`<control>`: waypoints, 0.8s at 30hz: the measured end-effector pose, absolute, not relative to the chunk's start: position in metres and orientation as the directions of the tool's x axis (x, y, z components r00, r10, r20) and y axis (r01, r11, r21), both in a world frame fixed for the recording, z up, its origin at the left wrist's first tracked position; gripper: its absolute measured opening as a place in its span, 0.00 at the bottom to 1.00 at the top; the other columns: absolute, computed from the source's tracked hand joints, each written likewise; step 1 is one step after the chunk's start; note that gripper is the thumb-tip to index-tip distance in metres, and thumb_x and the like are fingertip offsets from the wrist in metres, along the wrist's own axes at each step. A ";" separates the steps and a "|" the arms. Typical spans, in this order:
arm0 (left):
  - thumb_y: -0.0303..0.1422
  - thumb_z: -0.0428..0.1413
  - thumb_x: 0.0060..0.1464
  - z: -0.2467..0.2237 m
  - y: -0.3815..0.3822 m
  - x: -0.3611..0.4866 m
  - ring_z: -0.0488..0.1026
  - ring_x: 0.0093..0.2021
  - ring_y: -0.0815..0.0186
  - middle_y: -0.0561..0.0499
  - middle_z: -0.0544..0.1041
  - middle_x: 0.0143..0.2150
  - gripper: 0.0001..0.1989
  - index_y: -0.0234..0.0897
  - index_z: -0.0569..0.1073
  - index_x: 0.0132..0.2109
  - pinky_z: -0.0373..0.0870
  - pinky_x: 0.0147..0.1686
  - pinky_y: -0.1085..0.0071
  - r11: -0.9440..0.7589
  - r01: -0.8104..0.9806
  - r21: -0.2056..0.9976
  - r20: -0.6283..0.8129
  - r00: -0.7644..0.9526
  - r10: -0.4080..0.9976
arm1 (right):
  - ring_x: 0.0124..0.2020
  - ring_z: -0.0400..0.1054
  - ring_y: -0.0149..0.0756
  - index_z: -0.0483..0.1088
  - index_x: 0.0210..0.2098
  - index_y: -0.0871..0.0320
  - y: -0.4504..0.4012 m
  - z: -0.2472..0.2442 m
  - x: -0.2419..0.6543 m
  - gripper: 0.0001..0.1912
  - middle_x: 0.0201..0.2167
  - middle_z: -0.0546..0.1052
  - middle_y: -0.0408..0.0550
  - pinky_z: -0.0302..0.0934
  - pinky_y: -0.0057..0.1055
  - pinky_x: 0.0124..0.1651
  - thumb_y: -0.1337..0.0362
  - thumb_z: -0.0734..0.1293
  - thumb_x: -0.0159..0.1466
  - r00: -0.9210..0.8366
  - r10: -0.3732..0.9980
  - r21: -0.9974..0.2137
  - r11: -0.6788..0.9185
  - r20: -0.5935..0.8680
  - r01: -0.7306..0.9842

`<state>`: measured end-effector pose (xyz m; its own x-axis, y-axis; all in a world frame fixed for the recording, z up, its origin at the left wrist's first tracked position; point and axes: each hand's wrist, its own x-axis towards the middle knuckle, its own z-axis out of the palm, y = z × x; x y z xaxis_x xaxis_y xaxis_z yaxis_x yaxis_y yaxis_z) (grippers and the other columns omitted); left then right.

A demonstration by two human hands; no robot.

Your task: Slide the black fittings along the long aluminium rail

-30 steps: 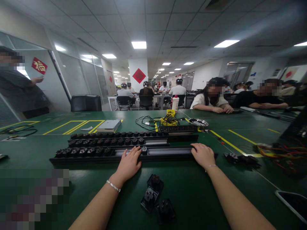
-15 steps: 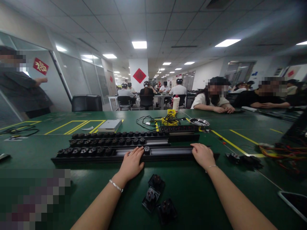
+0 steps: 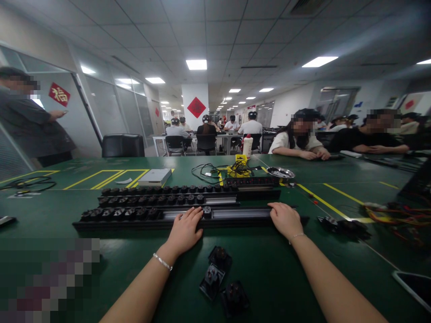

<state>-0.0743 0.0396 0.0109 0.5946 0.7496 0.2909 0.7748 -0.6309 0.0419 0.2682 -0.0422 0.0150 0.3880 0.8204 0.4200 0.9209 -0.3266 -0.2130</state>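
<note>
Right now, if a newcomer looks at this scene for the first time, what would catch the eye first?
Probably the two bare hands at the nearest long black rail: the left hand over its middle, the right hand near its right end. Next, three loose black pieces lie between the forearms on the green table. Farther back, a bright red diamond stands out on the white pillar.
</note>
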 end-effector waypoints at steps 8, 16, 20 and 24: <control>0.37 0.50 0.50 0.015 0.038 -0.073 0.53 0.64 0.60 0.54 0.58 0.64 0.28 0.48 0.59 0.60 0.55 0.56 0.56 -0.616 0.786 0.048 0.268 0.584 0.766 | 0.50 0.65 0.39 0.67 0.50 0.61 -0.041 0.018 0.251 0.21 0.49 0.73 0.52 0.55 0.38 0.54 0.63 0.55 0.60 0.227 0.810 -0.265 -0.092 0.541 0.960; 0.36 0.50 0.50 0.014 0.038 -0.072 0.53 0.63 0.60 0.55 0.59 0.64 0.28 0.49 0.59 0.60 0.55 0.56 0.55 -0.613 0.789 0.047 0.285 0.578 0.765 | 0.51 0.63 0.38 0.70 0.47 0.57 -0.013 0.018 0.145 0.18 0.48 0.73 0.49 0.53 0.37 0.56 0.61 0.58 0.60 -0.051 0.872 -0.328 0.237 0.487 0.914; 0.36 0.50 0.50 0.014 0.037 -0.071 0.53 0.63 0.59 0.54 0.59 0.64 0.28 0.49 0.59 0.60 0.55 0.56 0.55 -0.609 0.792 0.042 0.286 0.574 0.767 | 0.57 0.58 0.42 0.65 0.53 0.55 -0.003 0.015 0.112 0.23 0.53 0.70 0.50 0.44 0.46 0.60 0.58 0.60 0.59 0.001 0.905 -0.372 0.174 0.426 0.912; 0.35 0.50 0.49 0.013 0.037 -0.070 0.53 0.63 0.58 0.54 0.58 0.64 0.28 0.49 0.59 0.60 0.54 0.55 0.54 -0.609 0.792 0.040 0.286 0.575 0.766 | 0.58 0.55 0.44 0.65 0.53 0.53 0.002 0.019 0.101 0.24 0.55 0.68 0.50 0.42 0.49 0.60 0.54 0.61 0.59 0.080 0.926 -0.397 0.080 0.370 0.914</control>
